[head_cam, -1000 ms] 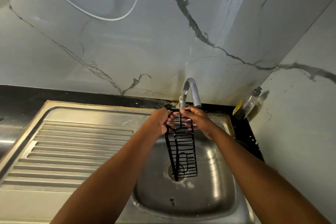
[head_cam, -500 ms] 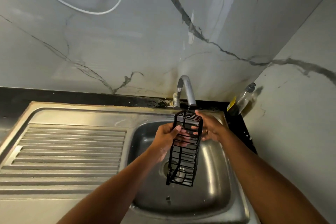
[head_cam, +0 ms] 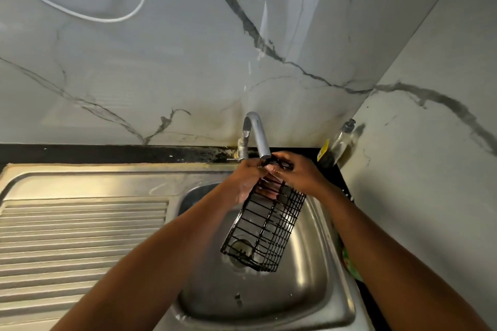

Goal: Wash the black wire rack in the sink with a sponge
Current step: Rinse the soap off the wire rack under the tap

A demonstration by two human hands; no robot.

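The black wire rack [head_cam: 265,228] hangs tilted over the steel sink basin [head_cam: 304,287], its top end right under the faucet spout [head_cam: 255,131]. My left hand [head_cam: 246,180] grips the rack's upper left side. My right hand [head_cam: 295,174] holds the rack's top end from the right, fingers curled over the wires. No sponge is plainly visible; a green patch [head_cam: 349,263] shows at the sink's right rim, partly hidden by my right forearm.
A ribbed steel drainboard [head_cam: 80,236] lies left of the basin. A soap bottle [head_cam: 336,142] with a yellow label leans in the back right corner. Marble walls close in behind and on the right. A white cable [head_cam: 107,19] loops on the back wall.
The rack has turned from hanging nearly straight down to tilting rightward, its open side now facing up-right. Both hands shifted to its top end under the spout.
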